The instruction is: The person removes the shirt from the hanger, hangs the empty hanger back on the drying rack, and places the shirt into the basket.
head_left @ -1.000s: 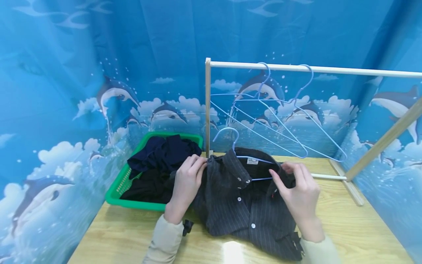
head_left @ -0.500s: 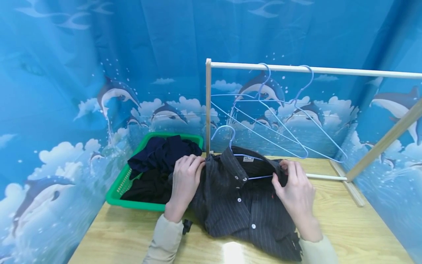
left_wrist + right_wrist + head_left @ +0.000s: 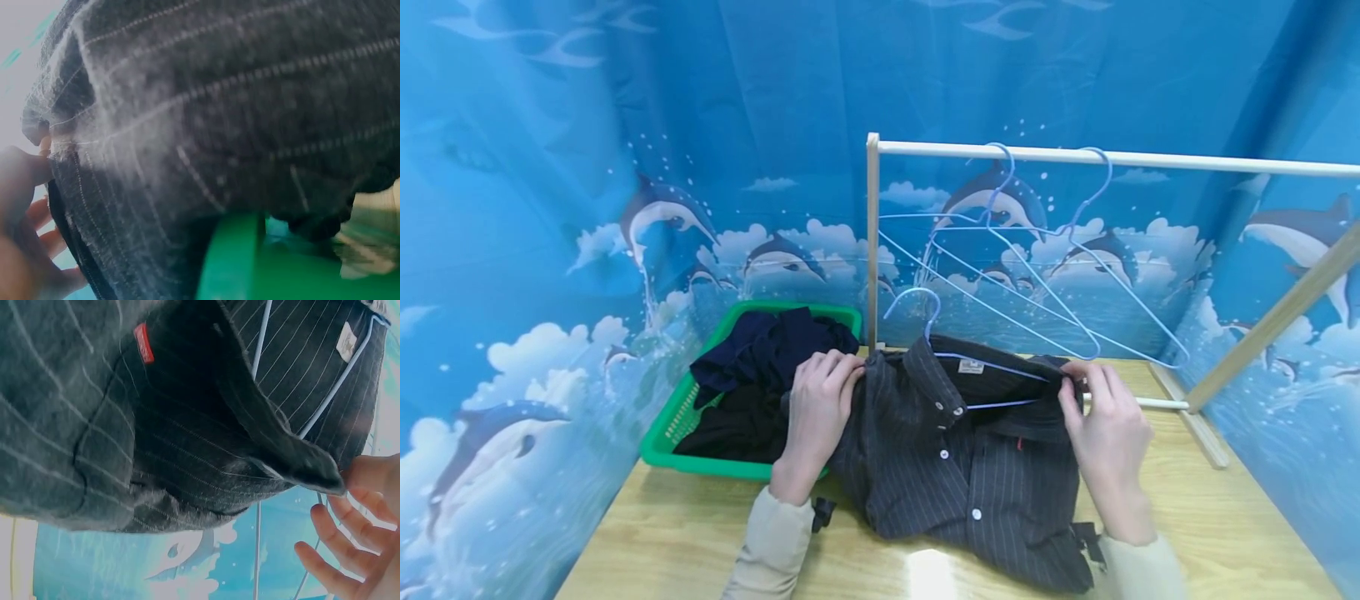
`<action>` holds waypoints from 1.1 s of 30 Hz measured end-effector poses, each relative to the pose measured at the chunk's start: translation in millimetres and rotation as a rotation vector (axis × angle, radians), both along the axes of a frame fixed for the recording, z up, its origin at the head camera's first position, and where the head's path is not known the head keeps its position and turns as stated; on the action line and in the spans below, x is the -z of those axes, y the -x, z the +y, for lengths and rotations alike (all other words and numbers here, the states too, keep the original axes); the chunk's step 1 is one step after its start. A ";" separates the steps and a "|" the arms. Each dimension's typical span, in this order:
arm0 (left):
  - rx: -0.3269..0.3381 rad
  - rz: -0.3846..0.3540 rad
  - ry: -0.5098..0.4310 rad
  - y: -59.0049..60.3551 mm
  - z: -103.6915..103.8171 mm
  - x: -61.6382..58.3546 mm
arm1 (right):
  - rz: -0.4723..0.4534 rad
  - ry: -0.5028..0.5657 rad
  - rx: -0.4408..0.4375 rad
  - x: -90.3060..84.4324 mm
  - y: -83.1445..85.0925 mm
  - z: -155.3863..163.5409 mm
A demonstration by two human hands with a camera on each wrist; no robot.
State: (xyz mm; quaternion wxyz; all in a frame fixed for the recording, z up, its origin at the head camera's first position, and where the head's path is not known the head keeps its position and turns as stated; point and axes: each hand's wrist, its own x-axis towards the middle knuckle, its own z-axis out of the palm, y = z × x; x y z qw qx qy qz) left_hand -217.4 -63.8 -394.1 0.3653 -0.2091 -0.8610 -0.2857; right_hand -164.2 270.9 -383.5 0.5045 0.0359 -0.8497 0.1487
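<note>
A dark pinstriped button-up shirt (image 3: 917,475) is held up over the table, a light-blue wire hanger (image 3: 934,308) inside its neck with the hook standing above the collar. My left hand (image 3: 822,408) pinches the shoulder on the left. On the other side my right hand (image 3: 1108,433) pinches the shirt's edge near the right shoulder. In the right wrist view, the thumb and index finger of that hand grip the edge of the fabric, the other fingers spread below. Beside the collar label (image 3: 345,342), the hanger wire shows inside the shirt. Fabric hides most of the hanger.
A green basket (image 3: 658,454) with dark clothes (image 3: 767,358) stands left of the shirt. Behind, a wooden rack (image 3: 1225,162) carries two blue wire hangers (image 3: 992,208) on its top rod. The wood table (image 3: 647,533) extends in front. A dolphin-print curtain (image 3: 775,125) encloses the space.
My right hand first shifted slightly left, then moved right, drawing the shirt's right shoulder outward so the neck opening spreads wider. The left hand keeps its grip almost in place.
</note>
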 end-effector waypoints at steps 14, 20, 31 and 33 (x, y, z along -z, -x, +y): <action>0.117 0.006 -0.124 -2.1 1.6 -3.2 | 0.077 0.025 -0.005 -1.9 0.7 11.2; 0.124 0.019 -0.147 -0.9 0.9 -2.0 | 0.101 0.072 -0.063 0.2 5.6 13.9; 0.115 0.022 -0.196 5.5 -3.6 2.4 | -0.018 0.047 -0.062 7.2 9.4 13.8; 0.111 0.016 -0.204 6.8 -4.4 3.0 | -0.049 0.023 -0.053 7.7 9.7 14.4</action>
